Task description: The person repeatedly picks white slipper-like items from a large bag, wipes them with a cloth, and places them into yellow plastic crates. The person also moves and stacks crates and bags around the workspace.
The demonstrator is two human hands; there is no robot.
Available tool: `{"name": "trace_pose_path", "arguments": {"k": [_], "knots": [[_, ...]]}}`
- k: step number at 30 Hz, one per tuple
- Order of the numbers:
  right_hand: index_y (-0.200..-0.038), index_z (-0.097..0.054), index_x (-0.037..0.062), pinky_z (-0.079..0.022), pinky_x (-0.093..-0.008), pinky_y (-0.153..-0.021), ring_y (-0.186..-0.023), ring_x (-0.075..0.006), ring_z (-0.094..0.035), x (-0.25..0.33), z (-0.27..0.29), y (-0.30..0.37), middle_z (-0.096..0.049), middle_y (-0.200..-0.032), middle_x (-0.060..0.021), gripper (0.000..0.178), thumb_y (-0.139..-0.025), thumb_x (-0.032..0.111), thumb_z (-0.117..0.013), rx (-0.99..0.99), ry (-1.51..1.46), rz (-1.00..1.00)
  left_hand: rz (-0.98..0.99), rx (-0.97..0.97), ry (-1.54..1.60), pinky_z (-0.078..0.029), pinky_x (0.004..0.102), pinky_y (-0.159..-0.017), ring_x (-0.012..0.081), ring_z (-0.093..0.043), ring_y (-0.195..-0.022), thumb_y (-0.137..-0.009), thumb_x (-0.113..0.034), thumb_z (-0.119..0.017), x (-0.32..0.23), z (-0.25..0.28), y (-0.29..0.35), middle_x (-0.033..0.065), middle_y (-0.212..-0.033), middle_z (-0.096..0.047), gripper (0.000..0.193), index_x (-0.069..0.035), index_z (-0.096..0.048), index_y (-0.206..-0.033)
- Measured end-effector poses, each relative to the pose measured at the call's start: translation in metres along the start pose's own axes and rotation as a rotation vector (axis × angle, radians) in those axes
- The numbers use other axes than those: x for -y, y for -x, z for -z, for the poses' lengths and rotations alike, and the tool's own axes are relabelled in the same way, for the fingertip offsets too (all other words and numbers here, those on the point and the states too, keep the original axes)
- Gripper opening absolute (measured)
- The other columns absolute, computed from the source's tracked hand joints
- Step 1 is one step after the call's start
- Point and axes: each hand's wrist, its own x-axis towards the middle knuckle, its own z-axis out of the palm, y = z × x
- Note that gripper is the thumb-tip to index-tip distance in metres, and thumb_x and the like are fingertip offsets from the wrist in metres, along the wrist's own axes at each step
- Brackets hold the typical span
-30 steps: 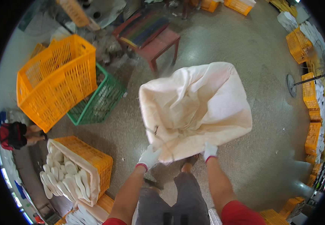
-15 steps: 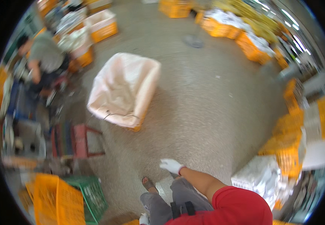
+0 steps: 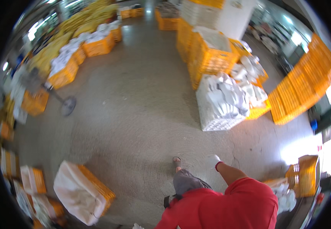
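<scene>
My right hand (image 3: 212, 160), in a white glove, hangs over the bare floor beside my leg and touches nothing that I can see. Glare and motion smear its fingers, so its grip is unclear. Only a bit of my left hand (image 3: 137, 226), gloved in white too, shows at the bottom edge; its fingers are cut off from view. Nearest to that hand is an orange crate (image 3: 103, 189) with a white cloth liner (image 3: 75, 191), to my left.
Ahead on the right, a white crate (image 3: 222, 124) piled with pale bundles stands by stacked orange crates (image 3: 211, 59). A tall orange crate stack (image 3: 307, 86) leans farther right. To the left are a standing fan (image 3: 69, 106) and a row of filled orange crates (image 3: 64, 74). Concrete floor (image 3: 142, 103) lies between.
My view has swung to the right. The lined crate now sits at lower left, and the seated person, red stool and green crate have left the picture. My right arm reaches farther out sideways.
</scene>
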Motion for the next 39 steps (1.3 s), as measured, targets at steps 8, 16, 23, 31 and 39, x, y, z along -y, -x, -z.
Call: {"name": "trace_pose_path", "arguments": {"k": [8,16,23,31,39], "knots": [[-0.122,-0.081,0.0086,-0.061,-0.0532,-0.089,-0.112,-0.0388,-0.077,-0.03,0.01,-0.024,-0.08,-0.125,-0.019,0.041,-0.104,0.04,-0.062,0.403,0.247,0.149,0.051,-0.807,1.498,-0.056,0.0363,-0.082,0.0224,-0.07,-0.097,-0.103,-0.02,-0.07,0.214,0.45,-0.074,0.0106,-0.102,-0.073,0.018,-0.008,-0.07,-0.117],[-0.115,-0.082,0.0039,-0.061,-0.0428,-0.077,-0.089,-0.0324,-0.078,0.041,0.162,-0.142,-0.082,-0.103,-0.0144,0.032,-0.1,0.029,-0.069,-0.258,-1.116,-0.497,-0.217,-0.445,1.87,-0.051,0.0379,-0.074,0.0197,-0.06,-0.084,-0.11,-0.041,-0.059,0.299,0.721,-0.133,0.0064,-0.097,-0.062,0.033,-0.01,-0.069,-0.112],[-0.104,-0.079,0.0013,-0.055,-0.0383,-0.065,-0.073,-0.0183,-0.066,0.141,0.177,-0.13,-0.074,-0.085,-0.0083,0.031,-0.099,0.03,-0.069,-0.181,-1.052,-0.662,0.037,-0.149,0.651,-0.055,0.0539,-0.105,0.0478,-0.069,-0.126,-0.105,-0.055,-0.054,0.489,0.829,-0.241,0.0308,-0.137,-0.07,0.063,-0.002,-0.074,-0.133],[-0.102,-0.076,0.0056,-0.053,-0.0447,-0.056,-0.064,-0.0262,-0.068,0.144,0.112,-0.137,-0.07,-0.081,-0.01,0.024,-0.099,0.027,-0.067,-0.328,-1.467,-1.116,-0.115,-0.819,0.652,-0.055,0.0521,-0.106,0.0456,-0.069,-0.127,-0.103,-0.054,-0.064,0.476,1.273,-0.269,0.0251,-0.131,-0.074,0.057,-0.004,-0.075,-0.129],[-0.087,-0.077,-0.0001,-0.057,-0.0457,-0.065,-0.069,-0.0293,-0.072,0.093,0.273,-0.321,-0.076,-0.079,-0.0184,0.033,-0.092,0.029,-0.063,-0.079,-1.139,-0.988,-0.753,-1.333,0.631,-0.061,0.0442,-0.096,0.0371,-0.078,-0.111,-0.109,-0.038,-0.069,0.266,1.672,-0.197,0.02,-0.12,-0.08,0.038,-0.004,-0.079,-0.123]]}}
